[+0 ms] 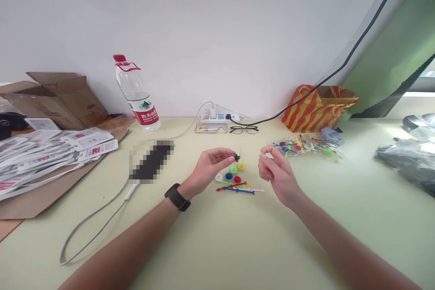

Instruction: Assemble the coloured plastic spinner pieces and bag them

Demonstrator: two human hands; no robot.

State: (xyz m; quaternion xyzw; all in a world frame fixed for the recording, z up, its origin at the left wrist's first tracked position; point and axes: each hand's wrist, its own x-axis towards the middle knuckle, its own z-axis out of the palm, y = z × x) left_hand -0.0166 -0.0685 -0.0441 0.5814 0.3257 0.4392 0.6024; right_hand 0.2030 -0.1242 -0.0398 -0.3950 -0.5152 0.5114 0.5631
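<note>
My left hand (210, 167), with a black watch on its wrist, pinches a small black round piece (237, 157) between thumb and fingertips above the table. My right hand (275, 173) hovers a little to the right with its fingers curled in a loose pinch; nothing shows in it. Between and below the hands lie small round caps: white (219, 177), blue (229, 176), green (234, 169), red (237, 179) and yellow (241, 166). Thin coloured plastic sticks (239, 188) lie just in front of them.
A clear bag of more coloured pieces (306, 146) lies right of the hands, before a red-and-yellow striped bag (314, 108). At the back: a water bottle (137, 95), power strip (217, 117), glasses (244, 130). Stacked cards (50, 149), cardboard boxes and a cable (98, 222) fill the left.
</note>
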